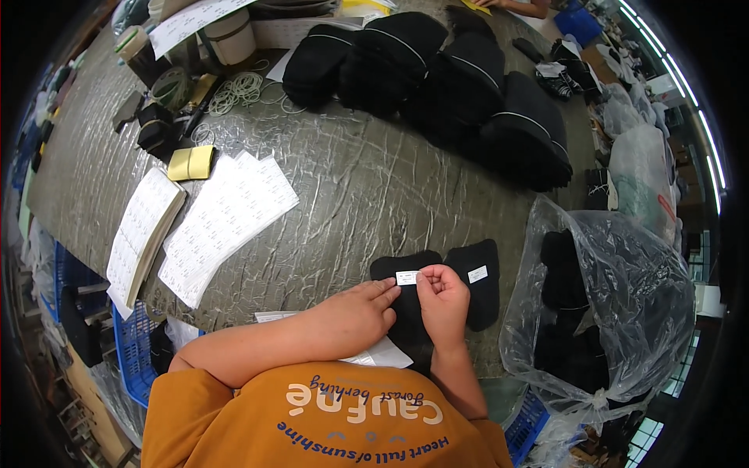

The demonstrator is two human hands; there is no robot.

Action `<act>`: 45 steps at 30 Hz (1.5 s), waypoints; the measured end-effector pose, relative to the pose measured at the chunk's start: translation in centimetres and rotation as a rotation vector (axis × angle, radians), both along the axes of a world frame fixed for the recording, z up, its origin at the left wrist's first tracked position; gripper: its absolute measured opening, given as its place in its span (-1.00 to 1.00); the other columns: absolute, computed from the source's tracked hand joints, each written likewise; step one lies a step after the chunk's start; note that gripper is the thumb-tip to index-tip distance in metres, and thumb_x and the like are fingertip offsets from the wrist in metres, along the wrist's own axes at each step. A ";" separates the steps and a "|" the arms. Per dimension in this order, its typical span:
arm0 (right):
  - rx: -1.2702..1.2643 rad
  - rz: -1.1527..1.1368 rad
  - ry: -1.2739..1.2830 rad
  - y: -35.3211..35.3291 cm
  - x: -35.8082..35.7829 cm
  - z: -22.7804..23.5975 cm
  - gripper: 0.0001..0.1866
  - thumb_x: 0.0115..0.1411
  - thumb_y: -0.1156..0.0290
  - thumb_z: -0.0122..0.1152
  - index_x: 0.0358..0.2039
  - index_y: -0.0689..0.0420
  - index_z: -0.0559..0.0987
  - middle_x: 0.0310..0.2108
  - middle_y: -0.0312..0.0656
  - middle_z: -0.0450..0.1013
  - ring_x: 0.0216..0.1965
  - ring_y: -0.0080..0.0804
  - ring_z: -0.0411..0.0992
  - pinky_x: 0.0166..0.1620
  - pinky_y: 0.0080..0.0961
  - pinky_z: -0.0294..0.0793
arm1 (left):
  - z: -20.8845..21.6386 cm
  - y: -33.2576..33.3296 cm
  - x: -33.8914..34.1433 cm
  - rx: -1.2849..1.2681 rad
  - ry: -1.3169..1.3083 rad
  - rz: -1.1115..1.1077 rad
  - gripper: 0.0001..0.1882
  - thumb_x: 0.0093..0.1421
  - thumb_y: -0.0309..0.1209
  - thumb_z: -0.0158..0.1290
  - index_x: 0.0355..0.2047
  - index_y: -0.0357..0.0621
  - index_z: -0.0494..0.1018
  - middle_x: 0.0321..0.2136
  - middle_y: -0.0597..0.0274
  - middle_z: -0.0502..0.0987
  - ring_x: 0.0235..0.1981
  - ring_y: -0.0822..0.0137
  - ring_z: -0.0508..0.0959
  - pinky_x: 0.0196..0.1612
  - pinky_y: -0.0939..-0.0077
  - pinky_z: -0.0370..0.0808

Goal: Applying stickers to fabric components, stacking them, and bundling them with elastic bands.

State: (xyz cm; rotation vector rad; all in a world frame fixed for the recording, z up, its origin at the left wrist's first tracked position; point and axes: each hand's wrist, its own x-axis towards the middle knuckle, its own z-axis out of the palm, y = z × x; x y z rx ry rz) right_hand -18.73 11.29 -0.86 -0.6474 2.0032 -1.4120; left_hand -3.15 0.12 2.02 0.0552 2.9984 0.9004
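Two flat black fabric pieces with rounded corners lie side by side on the table before me. Over the left black piece [405, 309] is a small white label [407, 278]. My right hand [443, 303] pinches the label's right end between thumb and finger. My left hand [360, 313] stretches its fingers to the label's left end, their tips resting at its edge; its thumb is hidden. On the right black piece [482, 304] another small white label [477, 274] sits near the top. White paper [384, 356] shows partly beneath my left forearm.
Tied black fabric bundles [390, 62] stand along the far side. Printed label sheets [226, 226] and a yellow bundle [191, 163] lie to the left, near loose string [236, 92]. A clear plastic bag [624, 288] with black pieces is at right. Someone else's hand [530, 8] shows at the top.
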 end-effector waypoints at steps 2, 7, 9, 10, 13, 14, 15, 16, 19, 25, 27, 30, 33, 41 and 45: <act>0.003 -0.001 0.006 -0.1 0.1 0.1 -0.97 0.16 0.64 0.17 -0.37 0.26 0.52 -0.50 -0.45 0.41 -0.53 -0.86 0.26 -0.47 -0.87 0.26 | 0.0 0.0 0.0 0.000 -0.001 -0.001 -0.74 0.17 -0.40 -0.07 -0.30 -0.41 0.44 0.13 -0.23 0.34 0.22 -0.08 0.28 0.25 0.21 0.25; 0.002 -0.006 0.050 0.0 0.0 -0.3 -0.97 0.16 0.65 0.17 -0.37 0.27 0.53 -0.50 -0.45 0.41 -0.53 -0.87 0.25 -0.48 -0.87 0.25 | -0.1 -0.1 -0.1 0.010 0.004 0.004 -0.75 0.16 -0.41 -0.06 -0.30 -0.41 0.44 0.11 -0.23 0.36 0.22 -0.07 0.28 0.24 0.21 0.27; 0.013 -0.019 0.050 0.0 0.0 -0.4 -0.97 0.13 0.63 0.19 -0.39 0.31 0.54 -0.52 -0.32 0.47 -0.54 -0.76 0.35 -0.47 -0.75 0.36 | -0.1 -0.2 -0.2 0.032 -0.012 0.004 -0.75 0.15 -0.41 -0.06 -0.32 -0.41 0.45 0.13 -0.23 0.32 0.21 -0.08 0.29 0.23 0.21 0.29; 0.012 -0.021 0.051 0.0 0.0 -0.4 -0.97 0.13 0.63 0.19 -0.39 0.31 0.54 -0.52 -0.32 0.47 -0.54 -0.76 0.35 -0.47 -0.75 0.36 | 0.0 -0.2 -0.3 0.032 -0.012 0.002 -0.75 0.15 -0.41 -0.06 -0.32 -0.41 0.45 0.13 -0.23 0.32 0.21 -0.08 0.29 0.23 0.21 0.29; 0.001 -0.031 0.074 0.1 0.0 -0.8 -0.98 0.13 0.63 0.19 -0.41 0.31 0.55 -0.52 -0.31 0.47 -0.54 -0.75 0.35 -0.47 -0.74 0.36 | 0.1 -0.2 -0.5 0.000 0.001 0.004 -0.75 0.14 -0.41 -0.06 -0.32 -0.41 0.46 0.17 -0.22 0.27 0.20 -0.07 0.29 0.21 0.20 0.29; 0.014 -0.012 0.107 0.1 -0.1 -1.0 -0.94 0.12 0.64 0.21 -0.37 0.30 0.53 -0.52 -0.31 0.46 -0.54 -0.75 0.35 -0.47 -0.74 0.36 | -0.3 -0.1 -0.6 -0.020 -0.008 0.000 -0.74 0.14 -0.41 -0.06 -0.32 -0.41 0.47 0.19 -0.22 0.24 0.19 -0.06 0.29 0.21 0.20 0.28; 0.027 0.007 0.141 0.2 -0.1 -1.1 -0.89 0.11 0.64 0.22 -0.33 0.30 0.51 -0.53 -0.31 0.46 -0.54 -0.74 0.35 -0.47 -0.74 0.36 | -0.5 0.0 -0.6 -0.040 -0.018 -0.004 -0.74 0.14 -0.41 -0.06 -0.32 -0.41 0.48 0.21 -0.21 0.22 0.19 -0.06 0.29 0.21 0.19 0.27; 0.028 0.004 0.142 0.2 0.0 -0.9 -0.89 0.11 0.64 0.22 -0.33 0.30 0.51 -0.53 -0.31 0.46 -0.54 -0.74 0.35 -0.47 -0.74 0.36 | -0.5 0.0 -0.6 -0.039 -0.017 -0.008 -0.74 0.14 -0.41 -0.06 -0.32 -0.41 0.48 0.21 -0.21 0.22 0.19 -0.06 0.29 0.21 0.19 0.27; -0.061 -0.075 0.085 0.0 0.3 -0.5 -0.77 0.08 0.67 0.25 -0.25 0.27 0.43 -0.54 -0.31 0.44 -0.54 -0.73 0.35 -0.47 -0.74 0.36 | -0.5 0.1 -0.6 -0.052 -0.034 -0.008 -0.72 0.12 -0.41 -0.06 -0.29 -0.42 0.49 0.21 -0.22 0.23 0.18 -0.04 0.28 0.21 0.19 0.24; 0.004 -0.091 0.104 -0.3 0.1 -0.7 -0.71 0.04 0.67 0.29 -0.26 0.24 0.38 -0.55 -0.31 0.44 -0.54 -0.71 0.37 -0.47 -0.73 0.37 | -0.4 0.1 -0.7 -0.085 -0.061 -0.026 -0.71 0.11 -0.43 -0.07 -0.27 -0.42 0.49 0.21 -0.24 0.23 0.17 -0.04 0.30 0.21 0.18 0.23; -0.076 -0.102 0.055 0.0 -0.3 -1.2 -0.70 0.02 0.65 0.31 -0.28 0.23 0.38 -0.55 -0.30 0.44 -0.54 -0.69 0.38 -0.47 -0.70 0.38 | -0.1 0.3 -1.0 -0.126 -0.043 -0.035 -0.71 0.10 -0.43 -0.07 -0.27 -0.43 0.49 0.20 -0.25 0.23 0.16 -0.03 0.31 0.21 0.18 0.24; 0.032 -0.070 0.192 -0.1 -0.5 -1.4 -0.70 0.01 0.63 0.33 -0.30 0.23 0.38 -0.57 -0.28 0.43 -0.55 -0.66 0.38 -0.47 -0.66 0.38 | -0.3 0.3 -1.0 -0.142 -0.029 -0.028 -0.70 0.09 -0.42 -0.06 -0.27 -0.44 0.49 0.20 -0.25 0.24 0.15 -0.03 0.32 0.20 0.18 0.25; 0.063 -0.079 0.243 -0.6 -0.2 -1.2 -0.69 0.00 0.61 0.33 -0.28 0.23 0.39 -0.53 -0.24 0.41 -0.55 -0.63 0.37 -0.46 -0.64 0.39 | -0.6 0.4 -1.0 -0.175 -0.041 -0.027 -0.69 0.08 -0.42 -0.06 -0.27 -0.44 0.50 0.19 -0.27 0.25 0.15 -0.04 0.32 0.18 0.20 0.27; 0.002 -0.084 0.293 1.4 -1.4 -1.4 -0.85 0.03 0.60 0.32 -0.38 0.28 0.52 -0.44 -0.23 0.40 -0.56 -0.58 0.35 -0.45 -0.61 0.40 | 0.3 -1.2 0.4 0.257 0.088 0.110 -0.86 0.11 -0.48 0.05 -0.44 -0.35 0.40 0.17 -0.18 0.29 0.05 -0.09 0.38 0.07 0.24 0.38; 0.044 -0.036 0.360 1.1 -1.3 -1.1 -0.87 0.04 0.58 0.32 -0.42 0.29 0.52 -0.46 -0.18 0.41 -0.56 -0.50 0.38 -0.43 -0.57 0.42 | 1.5 -2.7 1.6 0.468 -0.001 0.230 -0.86 0.07 -0.51 0.10 -0.48 -0.28 0.35 0.11 -0.16 0.37 -0.05 -0.10 0.43 -0.05 0.19 0.43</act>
